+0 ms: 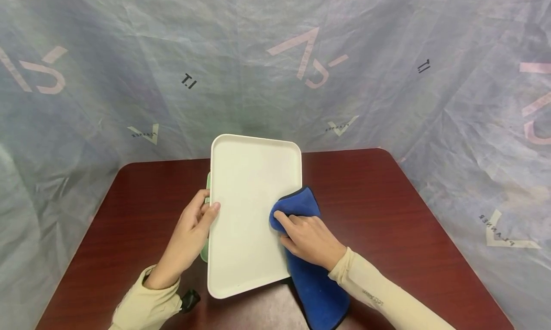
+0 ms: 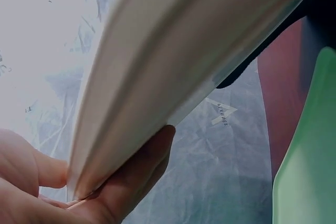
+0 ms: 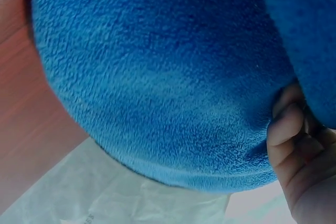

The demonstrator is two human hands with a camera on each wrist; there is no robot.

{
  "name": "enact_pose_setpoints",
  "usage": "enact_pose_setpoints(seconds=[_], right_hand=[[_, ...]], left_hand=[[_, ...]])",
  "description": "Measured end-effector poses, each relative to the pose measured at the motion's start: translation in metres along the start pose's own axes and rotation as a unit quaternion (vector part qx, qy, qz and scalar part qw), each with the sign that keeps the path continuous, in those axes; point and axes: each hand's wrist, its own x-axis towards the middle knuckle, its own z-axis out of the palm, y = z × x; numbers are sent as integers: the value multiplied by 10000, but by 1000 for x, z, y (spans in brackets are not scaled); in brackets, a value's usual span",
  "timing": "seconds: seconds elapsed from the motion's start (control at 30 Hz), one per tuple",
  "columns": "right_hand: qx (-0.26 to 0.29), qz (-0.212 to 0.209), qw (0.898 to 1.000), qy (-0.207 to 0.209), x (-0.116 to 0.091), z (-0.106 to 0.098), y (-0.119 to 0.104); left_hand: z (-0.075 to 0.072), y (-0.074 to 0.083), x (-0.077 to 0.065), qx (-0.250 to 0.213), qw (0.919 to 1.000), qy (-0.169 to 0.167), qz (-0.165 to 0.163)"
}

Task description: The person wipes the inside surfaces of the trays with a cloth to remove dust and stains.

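A white rectangular tray (image 1: 249, 201) with a raised rim is held up and tilted above the table. My left hand (image 1: 189, 234) grips its left edge, thumb on the inner face and fingers behind, as the left wrist view also shows at the tray's rim (image 2: 142, 77). My right hand (image 1: 312, 239) pinches a blue cloth (image 1: 320, 291) with dark edging, against the tray's right side. The lower part of the cloth hangs down past the tray. In the right wrist view the fluffy cloth (image 3: 157, 87) fills most of the picture, bunched at the fingers.
Behind the tray's left edge, a light green object (image 1: 204, 254) is mostly hidden; the left wrist view shows more of the green piece (image 2: 307, 166). A dark red table (image 1: 379, 215) lies below. Grey printed sheeting (image 1: 241, 71) hangs around its back and sides.
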Motion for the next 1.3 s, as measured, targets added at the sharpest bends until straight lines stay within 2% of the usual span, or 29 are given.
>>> enact_pose_setpoints(seconds=[0.43, 0.9, 1.3], right_hand=[[58, -574, 9983, -33, 26, -1, -30], [8, -1413, 9897, 211, 53, 0, -60], [-45, -1438, 9895, 155, 58, 2, -67]], left_hand=[[6, -6, 0, -129, 9997, -18, -226], [10, -7, -2, -160, 9996, -70, -222], [10, -8, -3, -55, 9997, 62, -218]])
